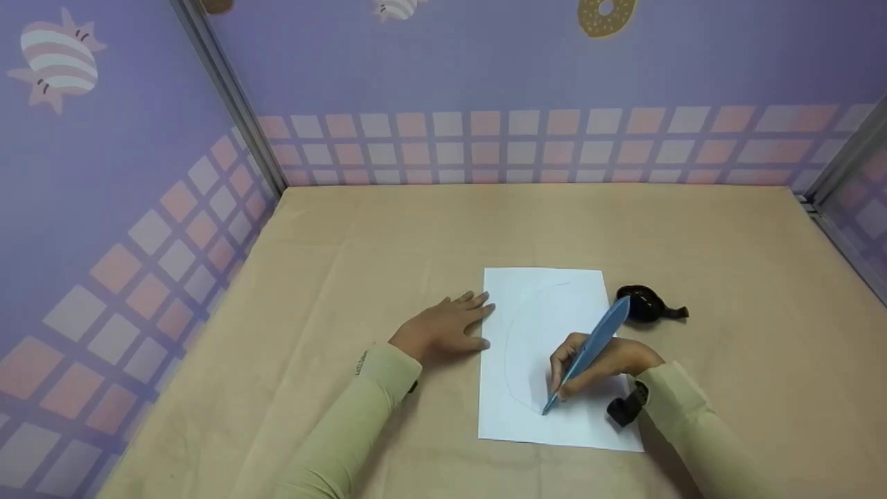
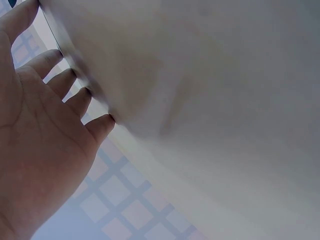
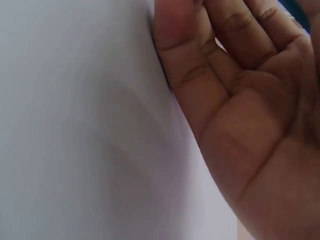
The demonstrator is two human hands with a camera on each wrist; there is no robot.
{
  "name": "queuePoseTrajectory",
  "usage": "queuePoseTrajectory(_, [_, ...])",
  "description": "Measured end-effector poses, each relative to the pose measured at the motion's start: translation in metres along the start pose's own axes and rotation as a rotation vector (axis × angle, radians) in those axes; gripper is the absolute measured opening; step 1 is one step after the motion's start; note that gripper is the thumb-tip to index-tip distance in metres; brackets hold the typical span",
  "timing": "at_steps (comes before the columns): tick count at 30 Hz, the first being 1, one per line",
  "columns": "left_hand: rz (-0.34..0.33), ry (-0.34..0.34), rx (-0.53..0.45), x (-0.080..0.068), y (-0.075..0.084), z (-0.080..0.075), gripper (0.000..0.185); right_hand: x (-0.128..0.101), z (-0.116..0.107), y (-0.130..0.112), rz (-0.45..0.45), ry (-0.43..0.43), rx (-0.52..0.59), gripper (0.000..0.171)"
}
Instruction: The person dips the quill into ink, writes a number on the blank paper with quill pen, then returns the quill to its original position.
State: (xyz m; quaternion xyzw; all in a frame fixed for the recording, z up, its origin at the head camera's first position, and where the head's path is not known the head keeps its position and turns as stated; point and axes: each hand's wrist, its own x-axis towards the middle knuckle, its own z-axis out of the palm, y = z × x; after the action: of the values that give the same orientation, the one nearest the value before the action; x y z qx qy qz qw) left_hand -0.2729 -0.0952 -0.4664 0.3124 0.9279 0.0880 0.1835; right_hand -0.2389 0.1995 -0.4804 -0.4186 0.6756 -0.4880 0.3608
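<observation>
A sheet of white paper (image 1: 506, 423) lies on the tan-covered table, with a thin curved line drawn down its left half. My right hand (image 1: 610, 360) pinches a blue feather pen (image 1: 600, 338), its tip on the sheet at the lower end of that line. In the right wrist view the fingers of the right hand (image 3: 250, 110) curl in, the hand's edge along the paper; a bit of blue feather (image 3: 300, 11) peeks past them. My left hand (image 1: 447, 329) rests with spread fingers at the paper's left edge. Its palm (image 2: 45, 130) shows in the left wrist view.
A glossy black rounded object with a short neck (image 1: 643, 305) lies just right of the paper's upper part. The tan table cover (image 1: 346, 263) spreads around the sheet. Purple walls with pink and white squares (image 1: 485, 125) stand behind and on the left.
</observation>
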Motion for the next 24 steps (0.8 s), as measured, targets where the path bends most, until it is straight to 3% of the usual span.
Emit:
queuePoseTrajectory(7, [0.007,0.002,-0.004,0.0,0.0,0.0,0.07,-0.006,0.001,-0.001,-0.015,-0.004,0.023,0.016])
queuePoseTrajectory(14, [0.021,0.004,-0.023,-0.001,-0.001,0.0,0.07,-0.011,0.001,-0.004,0.079,0.023,0.033,0.015])
queuePoseTrajectory(24, [0.01,-0.004,-0.007,0.001,-0.002,0.001,0.071,-0.02,0.0,-0.005,0.132,0.048,0.01,0.016])
